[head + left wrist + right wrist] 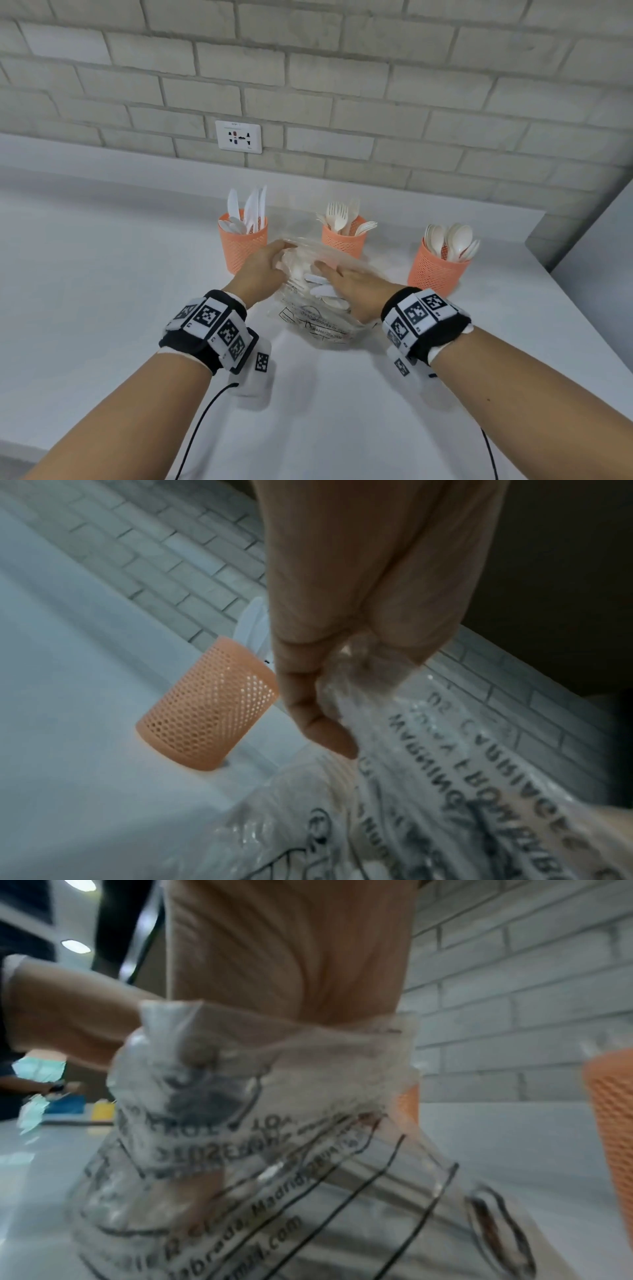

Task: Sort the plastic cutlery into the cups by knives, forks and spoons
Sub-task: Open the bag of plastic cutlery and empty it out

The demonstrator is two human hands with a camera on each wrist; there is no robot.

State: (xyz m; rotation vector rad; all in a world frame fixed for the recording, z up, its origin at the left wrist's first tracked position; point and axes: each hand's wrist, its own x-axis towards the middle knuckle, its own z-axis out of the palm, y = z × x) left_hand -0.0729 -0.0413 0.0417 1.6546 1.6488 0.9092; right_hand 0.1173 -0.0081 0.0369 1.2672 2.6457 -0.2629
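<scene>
From the head view we see our left hand [265,265] pinching the rim of the clear bag [318,322] while our right hand [356,291] reaches inside toward loose cutlery [322,289], three orange cups [242,246] beyond our fingertips; the left wrist view shows fingers [318,723] curled on plastic; the right wrist view hides ours inside the bag, grip unclear.

I stand at a white counter [102,274]. Far edge meets a pale grey brick wall [342,85]; a white socket plate [238,136] sits low on it, left of centre. At far right a grey panel [596,233] juts out. Right wrist view: blurred ceiling lights [76,945] overhead.
</scene>
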